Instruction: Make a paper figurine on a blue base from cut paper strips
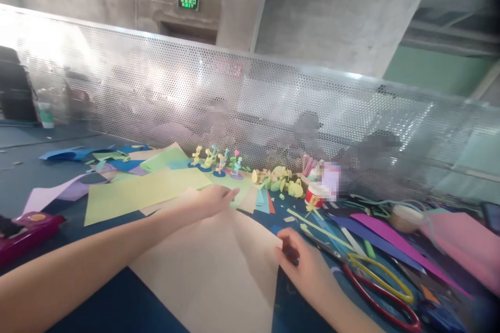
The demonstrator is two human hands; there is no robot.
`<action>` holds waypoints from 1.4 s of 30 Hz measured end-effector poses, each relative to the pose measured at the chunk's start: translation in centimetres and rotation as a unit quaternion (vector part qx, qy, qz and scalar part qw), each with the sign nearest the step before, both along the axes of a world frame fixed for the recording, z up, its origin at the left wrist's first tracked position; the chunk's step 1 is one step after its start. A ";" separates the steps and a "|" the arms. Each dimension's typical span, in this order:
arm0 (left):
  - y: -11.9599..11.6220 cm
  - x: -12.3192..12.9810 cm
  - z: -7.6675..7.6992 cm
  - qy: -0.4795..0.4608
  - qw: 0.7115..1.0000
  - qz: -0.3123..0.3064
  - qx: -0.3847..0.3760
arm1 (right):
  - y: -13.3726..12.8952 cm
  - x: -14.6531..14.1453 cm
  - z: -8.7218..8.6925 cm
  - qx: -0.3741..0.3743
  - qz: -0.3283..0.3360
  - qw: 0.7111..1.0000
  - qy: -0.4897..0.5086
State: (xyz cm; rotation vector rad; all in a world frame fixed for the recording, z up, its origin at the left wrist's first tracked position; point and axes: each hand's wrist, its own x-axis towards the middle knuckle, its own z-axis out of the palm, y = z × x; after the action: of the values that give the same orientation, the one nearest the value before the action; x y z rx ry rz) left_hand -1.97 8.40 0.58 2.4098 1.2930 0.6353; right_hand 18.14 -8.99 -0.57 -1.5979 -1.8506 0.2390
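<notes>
A large pale sheet of paper (pixel 211 270) lies in front of me, its upper part curving up a little. My left hand (pixel 214 200) is at the sheet's far corner, fingers pressed together over the paper's edge. At the right corner, my right hand (pixel 295 252) has thumb and curled fingers pinched on the sheet. Scissors with one yellow and one red handle (pixel 385 294) lie just right of my right hand. Beyond my left hand, a yellow-green sheet (pixel 136 192) rests on the table.
Small paper figures (pixel 220 164) stand at the back, beside yellow paper pieces (pixel 279 179) and a red and white cup (pixel 314 195). Coloured strips and pink paper (pixel 464 242) lie right. A magenta tool (pixel 31 234) sits left. A perforated metal screen (pixel 164 78) borders the table.
</notes>
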 end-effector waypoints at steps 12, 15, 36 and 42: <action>1.2 -3.0 4.3 0.002 0.972 -0.193 -0.134 | 0.2 1.0 -0.1 0.042 -0.069 0.994 0.075; 1.8 -3.4 4.4 0.006 0.959 -0.223 -0.177 | 1.2 2.4 -0.2 0.022 -0.121 0.972 0.199; 3.7 -5.4 4.0 -0.169 0.938 -0.124 -0.276 | 1.8 2.9 -0.8 -0.004 -0.117 0.893 0.435; 3.0 -6.2 4.4 -0.126 0.891 -0.179 -0.397 | 1.2 2.5 0.4 0.076 -0.134 0.898 0.411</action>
State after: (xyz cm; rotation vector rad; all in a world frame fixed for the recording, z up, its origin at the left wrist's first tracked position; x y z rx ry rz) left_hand -8.12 11.36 5.02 1.7318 0.7492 0.2234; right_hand 20.64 -7.76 -0.15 -1.3209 -0.9627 0.5339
